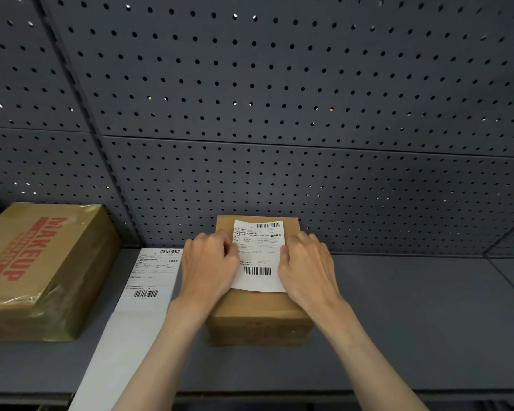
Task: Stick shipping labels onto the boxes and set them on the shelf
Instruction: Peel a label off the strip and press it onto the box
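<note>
Head view. Small brown cardboard box sits on the grey metal shelf, against the dark perforated back panel. White printed shipping label lies on the box top, between the two grips. Left hand and right hand press its side edges, fingers curled down onto the paper, probably to hold it square while the adhesive takes (near edge looks slightly lifted). Left of the left grip: white label strip; beyond it, large taped cardboard box with red lettering.
</note>
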A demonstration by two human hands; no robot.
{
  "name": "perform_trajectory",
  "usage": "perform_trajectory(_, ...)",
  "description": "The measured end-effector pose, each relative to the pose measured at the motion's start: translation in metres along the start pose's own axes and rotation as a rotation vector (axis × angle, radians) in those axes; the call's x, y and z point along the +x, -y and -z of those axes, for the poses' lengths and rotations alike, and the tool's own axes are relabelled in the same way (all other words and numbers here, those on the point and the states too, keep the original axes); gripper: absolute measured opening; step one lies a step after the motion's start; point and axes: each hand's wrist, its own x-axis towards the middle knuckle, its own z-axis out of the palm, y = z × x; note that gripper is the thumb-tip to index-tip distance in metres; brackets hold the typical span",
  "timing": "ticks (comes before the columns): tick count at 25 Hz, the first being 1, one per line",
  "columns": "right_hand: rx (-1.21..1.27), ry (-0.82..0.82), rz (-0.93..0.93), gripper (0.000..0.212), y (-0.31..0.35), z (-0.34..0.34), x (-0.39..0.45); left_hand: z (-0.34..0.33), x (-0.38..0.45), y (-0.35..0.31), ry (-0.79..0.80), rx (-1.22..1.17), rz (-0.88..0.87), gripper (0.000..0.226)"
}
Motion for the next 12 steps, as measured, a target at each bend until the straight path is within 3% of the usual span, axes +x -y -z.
perform_trajectory(12, -0.021, 0.072, 0.005, 0.021, 0.0036, 0.0040, 0.0014, -0.0005, -0.0001, 0.0009, 0.074, 0.223, -0.090, 0.021)
